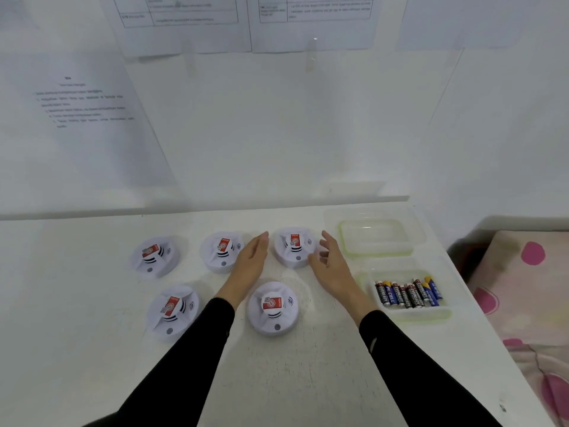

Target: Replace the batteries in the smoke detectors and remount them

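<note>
Several white round smoke detectors with red labels lie on the white table [92, 349]. The back right detector [294, 246] sits between my two hands. My left hand [251, 261] is open with straight fingers just left of it. Just right of it is my right hand [331, 261], open with relaxed fingers. Neither hand visibly holds it. Another detector [273, 308] lies near my left wrist, one more detector [221, 251] sits left of my left hand, and two others [154, 255] [172, 309] lie further left. A clear tray [412, 312] at the right holds several batteries [408, 292].
An empty clear plastic tray [375, 238] stands behind the battery tray near the wall. Printed paper sheets [83, 103] hang on the wall behind the table. A pink patterned cloth [529, 288] lies beyond the table's right edge.
</note>
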A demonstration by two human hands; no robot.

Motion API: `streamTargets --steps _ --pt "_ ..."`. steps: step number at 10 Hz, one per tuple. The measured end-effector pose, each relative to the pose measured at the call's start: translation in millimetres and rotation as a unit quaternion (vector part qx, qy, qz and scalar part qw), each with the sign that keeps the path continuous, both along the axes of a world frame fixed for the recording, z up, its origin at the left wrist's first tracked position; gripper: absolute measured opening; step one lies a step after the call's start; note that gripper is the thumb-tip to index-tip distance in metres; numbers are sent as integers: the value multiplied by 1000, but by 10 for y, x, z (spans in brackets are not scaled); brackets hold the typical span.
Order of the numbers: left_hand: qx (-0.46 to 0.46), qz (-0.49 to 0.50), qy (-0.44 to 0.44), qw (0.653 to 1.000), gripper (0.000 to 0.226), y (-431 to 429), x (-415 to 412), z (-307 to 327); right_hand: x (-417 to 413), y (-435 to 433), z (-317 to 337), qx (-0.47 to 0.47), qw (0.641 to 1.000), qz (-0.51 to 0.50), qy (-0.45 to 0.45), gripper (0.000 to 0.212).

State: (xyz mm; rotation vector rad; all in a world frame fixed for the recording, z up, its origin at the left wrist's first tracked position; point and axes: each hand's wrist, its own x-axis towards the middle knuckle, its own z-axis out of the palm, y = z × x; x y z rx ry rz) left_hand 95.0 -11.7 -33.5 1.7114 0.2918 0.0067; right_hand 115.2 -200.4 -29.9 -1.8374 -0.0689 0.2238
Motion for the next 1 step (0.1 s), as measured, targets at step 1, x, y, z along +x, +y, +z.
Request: streamTargets --steps 1 --pt "-33 16 -37 999 28 7 -504 118 -324 -155 50 2 997 -26 -76 51"
